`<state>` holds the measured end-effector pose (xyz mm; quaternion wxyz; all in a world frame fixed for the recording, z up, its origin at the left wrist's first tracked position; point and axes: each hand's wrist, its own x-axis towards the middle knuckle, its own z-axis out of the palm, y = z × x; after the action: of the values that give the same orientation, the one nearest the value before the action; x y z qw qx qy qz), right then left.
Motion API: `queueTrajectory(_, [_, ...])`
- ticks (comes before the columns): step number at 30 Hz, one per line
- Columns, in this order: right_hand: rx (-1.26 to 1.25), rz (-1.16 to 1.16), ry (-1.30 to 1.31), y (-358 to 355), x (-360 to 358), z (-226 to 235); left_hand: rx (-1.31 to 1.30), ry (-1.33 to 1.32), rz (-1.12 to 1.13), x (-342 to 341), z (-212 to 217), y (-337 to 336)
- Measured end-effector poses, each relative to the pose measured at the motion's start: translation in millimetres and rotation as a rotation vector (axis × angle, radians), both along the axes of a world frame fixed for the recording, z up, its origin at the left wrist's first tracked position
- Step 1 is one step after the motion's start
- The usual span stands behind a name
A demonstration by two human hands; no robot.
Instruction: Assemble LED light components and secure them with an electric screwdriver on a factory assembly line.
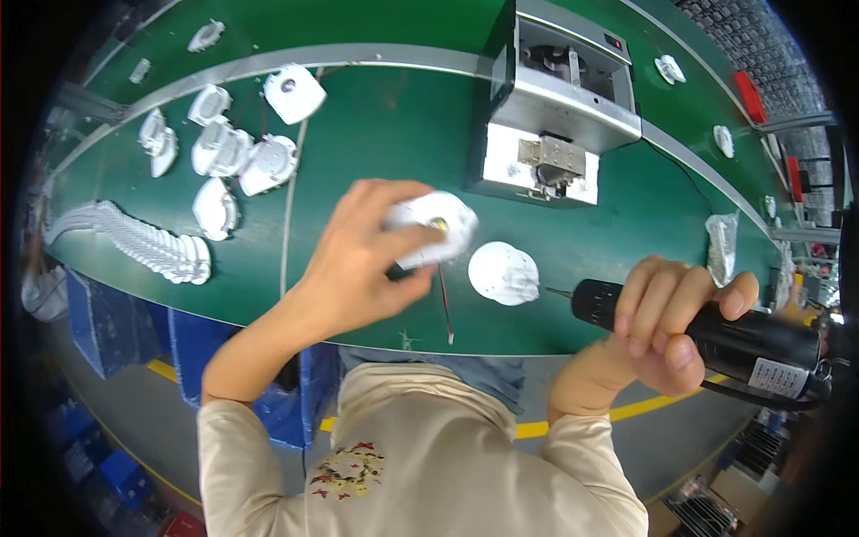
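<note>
The left hand [358,259] is closed around a round white plastic housing [436,228], fingers wrapped over its rim and thumb underneath, holding it just above the green work table [376,134] with a small brass-coloured fitting facing up at its centre. A thin red wire [445,309] trails down from it toward the table's near edge. The right hand [667,327] is clenched around the black barrel of an electric screwdriver [716,336], its bit pointing left at a second white round housing [503,273] that lies on the table just beside the held one. The housing looks like a thin moulded shell: light, stiff, smooth enough to slip, and likely to crack if squeezed hard. The rim seems the safest hold, keeping fingers off the centre fitting and the wire. More white housings [228,148] lie scattered at the far left, with a nested row of white parts [143,242] nearer, and a grey metal press machine [555,98] stands behind.
</note>
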<state>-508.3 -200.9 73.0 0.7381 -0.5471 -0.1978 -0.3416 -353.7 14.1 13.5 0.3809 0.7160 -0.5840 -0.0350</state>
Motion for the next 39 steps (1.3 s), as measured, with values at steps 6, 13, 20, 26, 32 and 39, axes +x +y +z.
queueTrajectory(6, [-0.100, 0.015, 0.029, -7, -10, -8, 0.127, -0.144, 0.538, -12, 9, 24])
queueTrajectory(13, [-0.128, 0.061, -0.031, -10, -15, -10, 0.145, 0.074, 0.351, -14, 1, 0])
queueTrajectory(20, [-0.146, 0.009, -0.008, -12, -25, -13, 0.225, -0.183, 0.532, 75, 34, -6])
queueTrajectory(26, [-0.142, -0.048, 0.048, -18, -31, -12, 0.316, -0.383, 0.895, 288, 30, 3])
queueTrajectory(32, [-0.114, -0.138, 0.066, -30, -46, -19, 0.756, -0.103, 1.266, 358, -7, 1])
queueTrajectory(39, [-0.120, 0.025, 0.076, -32, -42, -9, 0.605, -0.153, 1.207, 359, -32, -36])
